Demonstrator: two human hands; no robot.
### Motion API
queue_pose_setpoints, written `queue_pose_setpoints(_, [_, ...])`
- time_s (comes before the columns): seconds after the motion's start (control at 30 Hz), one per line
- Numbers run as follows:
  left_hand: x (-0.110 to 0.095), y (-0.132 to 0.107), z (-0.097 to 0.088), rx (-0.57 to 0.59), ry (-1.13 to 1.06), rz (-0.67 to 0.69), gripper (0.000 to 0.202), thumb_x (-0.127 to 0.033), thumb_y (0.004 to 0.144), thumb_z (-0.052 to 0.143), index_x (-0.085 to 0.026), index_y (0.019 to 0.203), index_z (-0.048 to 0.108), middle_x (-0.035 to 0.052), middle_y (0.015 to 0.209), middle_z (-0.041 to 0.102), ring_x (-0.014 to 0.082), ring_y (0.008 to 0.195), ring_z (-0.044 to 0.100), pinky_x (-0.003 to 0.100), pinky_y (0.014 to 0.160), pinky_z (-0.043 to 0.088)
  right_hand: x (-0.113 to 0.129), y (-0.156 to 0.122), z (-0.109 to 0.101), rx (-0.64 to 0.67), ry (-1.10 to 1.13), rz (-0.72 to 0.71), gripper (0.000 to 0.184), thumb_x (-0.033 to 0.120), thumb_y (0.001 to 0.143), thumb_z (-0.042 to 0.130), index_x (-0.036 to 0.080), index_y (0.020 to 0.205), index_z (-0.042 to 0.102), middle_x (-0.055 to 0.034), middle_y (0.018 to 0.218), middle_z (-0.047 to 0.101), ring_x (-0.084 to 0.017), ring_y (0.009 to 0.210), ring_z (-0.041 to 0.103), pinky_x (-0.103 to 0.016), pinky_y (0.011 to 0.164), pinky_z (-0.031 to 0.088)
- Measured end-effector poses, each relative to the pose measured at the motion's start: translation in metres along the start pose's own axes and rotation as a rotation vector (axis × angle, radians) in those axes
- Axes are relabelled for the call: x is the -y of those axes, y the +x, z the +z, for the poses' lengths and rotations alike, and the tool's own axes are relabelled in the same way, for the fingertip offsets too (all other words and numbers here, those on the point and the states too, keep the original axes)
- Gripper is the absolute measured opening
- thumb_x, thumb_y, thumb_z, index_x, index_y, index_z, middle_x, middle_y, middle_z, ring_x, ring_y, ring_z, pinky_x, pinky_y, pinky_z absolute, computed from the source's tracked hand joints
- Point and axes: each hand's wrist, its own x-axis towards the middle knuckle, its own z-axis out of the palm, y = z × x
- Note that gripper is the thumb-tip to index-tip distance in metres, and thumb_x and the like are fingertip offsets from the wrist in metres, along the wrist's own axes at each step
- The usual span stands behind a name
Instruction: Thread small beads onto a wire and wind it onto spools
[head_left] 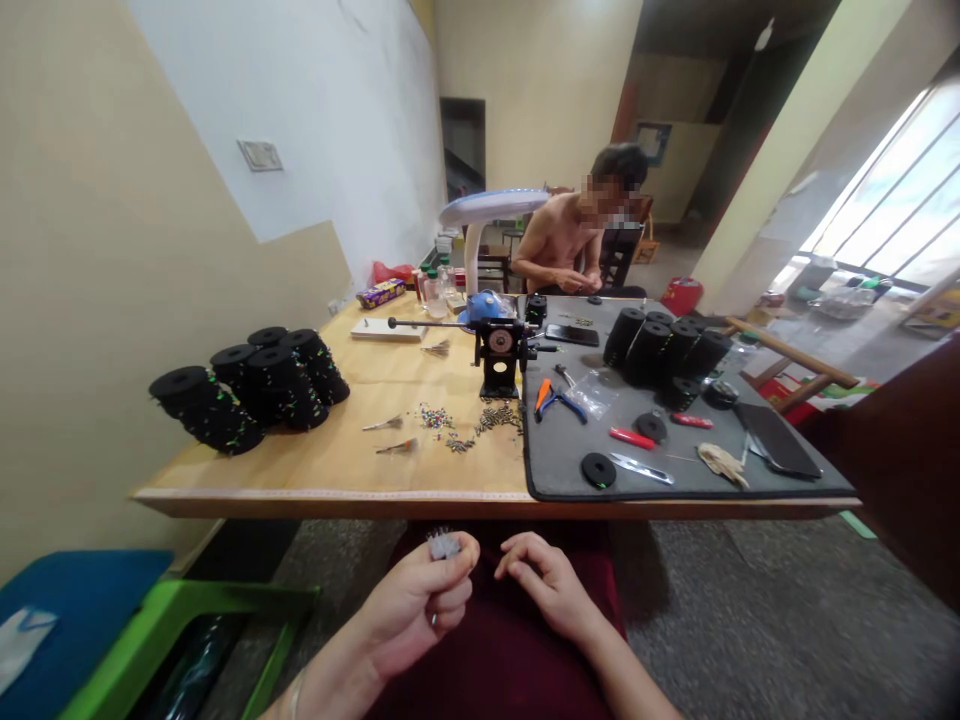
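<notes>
Hands apart, left hand (411,612) pinching upright pale tuft (444,545), right hand (547,585) empty

A long wooden counter (315,470) carries stacked black spools (247,390) flecked with colour at its left end, near pale tufts of fibre (386,423), scattered coloured beads (433,417) and a heap of small metal pieces (499,420). A hand-cranked bench device (499,345) stands just beside a grey mat (559,470), which holds more black spools (652,350), orange-handled pliers (551,400), a smartphone (571,335) and a red-handled tool (630,437). A desk lamp (472,260), clear bottles (435,295) and a snack box (380,293) crowd the far end.
</notes>
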Motion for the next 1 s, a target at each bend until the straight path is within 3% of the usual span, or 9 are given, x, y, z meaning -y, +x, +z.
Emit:
queue_pose_setpoints(0.13, [-0.005, 0.008, 0.001, -0.034, 0.259, 0.078, 0.029, -0.034, 0.068, 0.075, -0.015, 0.069, 0.052, -0.0108, 0.046, 0.027, 0.0029, 0.041, 0.015, 0.02, 0.041, 0.008, 0.01, 0.003, 0.004, 0.083, 0.309, 0.136, 0.039, 0.051, 0.09, 0.041, 0.017, 0.092, 0.061, -0.0083, 0.08, 0.07, -0.021, 0.081, 0.063, -0.036, 0.082, 0.042])
queue_pose_setpoints(0.23, [-0.01, 0.011, 0.002, -0.084, 0.412, 0.15, 0.029, -0.037, 0.07, 0.071, -0.015, 0.067, 0.053, -0.0097, 0.048, 0.029, 0.0043, 0.042, 0.017, 0.022, 0.042, 0.01, 0.025, 0.008, 0.011, 0.128, 0.487, 0.154, 0.044, 0.056, 0.088, 0.041, 0.015, 0.096, 0.056, -0.0078, 0.074, 0.069, -0.02, 0.074, 0.063, -0.035, 0.078, 0.043])
queue_pose_setpoints(0.33, [-0.015, 0.01, 0.0, -0.194, 0.544, 0.245, 0.028, -0.039, 0.069, 0.07, -0.016, 0.066, 0.055, -0.0083, 0.049, 0.034, 0.006, 0.044, 0.023, 0.022, 0.043, 0.014, 0.039, 0.014, 0.02, 0.118, 0.489, 0.174, 0.034, 0.05, 0.084, 0.052, 0.017, 0.092, 0.054, -0.0011, 0.06, 0.063, -0.015, 0.058, 0.057, -0.029, 0.065, 0.042])
queue_pose_setpoints(0.47, [-0.022, 0.005, -0.011, -0.302, 0.721, 0.402, 0.024, -0.037, 0.068, 0.069, -0.015, 0.065, 0.059, -0.004, 0.056, 0.048, 0.0099, 0.053, 0.038, 0.022, 0.051, 0.029, 0.046, 0.024, 0.028, -0.021, 0.346, 0.233, 0.03, 0.044, 0.077, 0.062, 0.018, 0.071, 0.051, 0.0075, 0.05, 0.042, -0.008, 0.046, 0.032, -0.02, 0.046, 0.027])
queue_pose_setpoints(0.6, [-0.042, 0.003, -0.043, -0.424, 0.922, 0.547, 0.024, -0.04, 0.071, 0.064, -0.016, 0.069, 0.061, 0.0003, 0.064, 0.059, 0.0158, 0.063, 0.051, 0.026, 0.062, 0.039, 0.042, 0.03, 0.031, -0.116, 0.344, 0.231, 0.034, 0.046, 0.074, 0.065, 0.018, 0.065, 0.047, 0.0072, 0.053, 0.037, -0.007, 0.048, 0.027, -0.02, 0.044, 0.021])
queue_pose_setpoints(0.77, [-0.098, 0.0, -0.109, -0.807, 1.285, 0.699, 0.025, -0.041, 0.075, 0.056, -0.017, 0.078, 0.061, 0.0047, 0.071, 0.065, 0.0228, 0.072, 0.06, 0.03, 0.069, 0.044, 0.033, 0.03, 0.035, -0.183, 0.587, 0.329, 0.039, 0.051, 0.071, 0.067, 0.021, 0.07, 0.043, 0.0114, 0.048, 0.026, -0.005, 0.042, 0.015, -0.019, 0.04, 0.01])
queue_pose_setpoints(0.87, [-0.126, -0.001, -0.144, -1.107, 1.634, 0.521, 0.02, -0.036, 0.077, 0.051, -0.017, 0.08, 0.059, 0.0074, 0.072, 0.066, 0.0257, 0.071, 0.062, 0.032, 0.066, 0.044, 0.03, 0.029, 0.037, -0.208, 0.653, 0.337, 0.039, 0.051, 0.071, 0.069, 0.021, 0.072, 0.044, 0.0118, 0.046, 0.028, -0.004, 0.04, 0.014, -0.019, 0.039, 0.008])
queue_pose_setpoints(0.93, [-0.136, 0.0, -0.158, -1.149, 1.762, 0.467, 0.02, -0.031, 0.079, 0.047, -0.016, 0.085, 0.06, 0.0118, 0.082, 0.068, 0.0285, 0.079, 0.063, 0.035, 0.071, 0.045, 0.029, 0.029, 0.039, -0.213, 0.676, 0.343, 0.038, 0.051, 0.071, 0.069, 0.021, 0.072, 0.045, 0.0118, 0.045, 0.03, -0.004, 0.038, 0.014, -0.018, 0.037, 0.009])
queue_pose_setpoints(1.0, [-0.14, 0.0, -0.161, -1.115, 1.805, 0.471, 0.022, -0.027, 0.078, 0.047, -0.015, 0.09, 0.061, 0.015, 0.093, 0.068, 0.0303, 0.09, 0.062, 0.037, 0.079, 0.045, 0.027, 0.029, 0.04, -0.205, 0.708, 0.346, 0.037, 0.05, 0.072, 0.069, 0.021, 0.072, 0.045, 0.0119, 0.044, 0.032, -0.004, 0.037, 0.014, -0.018, 0.036, 0.01])
